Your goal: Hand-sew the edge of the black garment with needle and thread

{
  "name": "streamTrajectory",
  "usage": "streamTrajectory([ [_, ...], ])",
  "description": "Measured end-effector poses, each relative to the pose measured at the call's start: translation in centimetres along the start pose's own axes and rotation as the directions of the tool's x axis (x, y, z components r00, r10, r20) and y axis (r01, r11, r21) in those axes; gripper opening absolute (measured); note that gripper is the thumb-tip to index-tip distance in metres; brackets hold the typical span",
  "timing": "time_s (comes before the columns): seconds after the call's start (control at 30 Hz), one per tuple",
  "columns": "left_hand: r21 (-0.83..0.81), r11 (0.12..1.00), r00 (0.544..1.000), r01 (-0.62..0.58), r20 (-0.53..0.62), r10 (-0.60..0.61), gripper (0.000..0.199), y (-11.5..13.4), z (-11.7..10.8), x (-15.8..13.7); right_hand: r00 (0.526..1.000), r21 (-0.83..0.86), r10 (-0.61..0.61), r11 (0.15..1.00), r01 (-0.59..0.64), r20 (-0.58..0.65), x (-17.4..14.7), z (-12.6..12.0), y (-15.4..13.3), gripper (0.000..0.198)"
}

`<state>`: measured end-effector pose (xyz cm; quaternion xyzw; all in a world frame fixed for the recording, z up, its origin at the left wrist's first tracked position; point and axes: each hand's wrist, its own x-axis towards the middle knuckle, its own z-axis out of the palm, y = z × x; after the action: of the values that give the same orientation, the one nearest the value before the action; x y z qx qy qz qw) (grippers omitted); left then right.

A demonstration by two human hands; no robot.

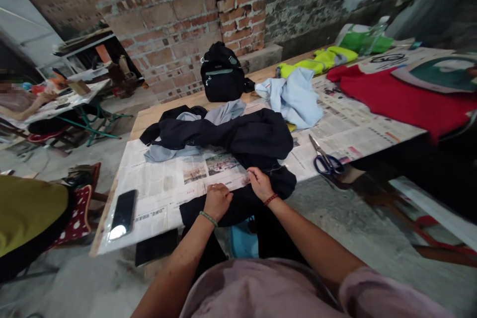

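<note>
A dark navy garment [223,131] lies bunched on the newspaper-covered table [156,174], and its black cloth hangs over the front edge towards my lap. My left hand [218,201] is closed on the black cloth [194,208] at that edge, fingers curled under. Just right of it and slightly higher, my right hand [261,185] has thumb and forefinger pinched together over the cloth. Whatever sits in that pinch is too small to make out. Light grey fabric [227,111] shows beneath and behind the navy garment.
Scissors [325,159] lie at the front edge to the right, a phone [124,212] at the left corner. Behind are a black backpack [221,73], a pale blue cloth [292,97] and a red cloth [402,97]. People sit at left, one at another table [80,97].
</note>
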<state>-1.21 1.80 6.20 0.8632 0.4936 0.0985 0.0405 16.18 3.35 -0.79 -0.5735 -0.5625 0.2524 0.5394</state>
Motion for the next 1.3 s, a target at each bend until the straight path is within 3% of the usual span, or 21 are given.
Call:
streamTrajectory([
  [0.23,0.071,0.997,1.000,0.014,-0.028,-0.012,0.011,-0.4,1.7,0.0,1.000,-0.009,-0.008,1.000,0.008,-0.011,0.2,-0.1,-0.2,0.021],
  [0.6,-0.064,0.998,0.999,0.004,-0.034,-0.006,0.004,-1.2,1.9,-0.4,1.000,-0.012,0.019,1.000,-0.019,-0.009,0.1,-0.1,0.1,0.022],
  [0.73,-0.112,0.994,0.999,-0.010,-0.050,0.004,0.023,-1.6,2.5,-0.5,1.000,-0.019,0.013,1.000,-0.013,-0.005,0.1,0.0,0.3,0.023],
  [0.8,-0.119,0.992,0.997,-0.044,-0.062,0.036,0.019,-1.7,2.9,-0.5,1.000,-0.016,0.010,1.000,-0.010,-0.002,0.1,0.0,0.4,0.024],
  [0.9,-0.175,0.983,0.990,-0.058,-0.139,0.033,0.015,-1.6,3.4,-0.5,1.000,-0.008,0.016,1.000,-0.016,0.000,0.1,0.0,0.5,0.024],
  [1.07,-0.340,0.936,0.940,-0.094,-0.341,-0.029,0.016,-1.1,4.1,-0.3,0.999,-0.001,0.037,0.999,-0.037,0.005,0.1,0.1,0.1,0.024],
  [1.3,-0.322,0.946,0.981,0.031,-0.170,-0.090,0.025,-1.3,5.0,-0.1,0.999,0.000,0.043,0.999,-0.043,0.006,0.1,0.2,-0.1,0.023],
])
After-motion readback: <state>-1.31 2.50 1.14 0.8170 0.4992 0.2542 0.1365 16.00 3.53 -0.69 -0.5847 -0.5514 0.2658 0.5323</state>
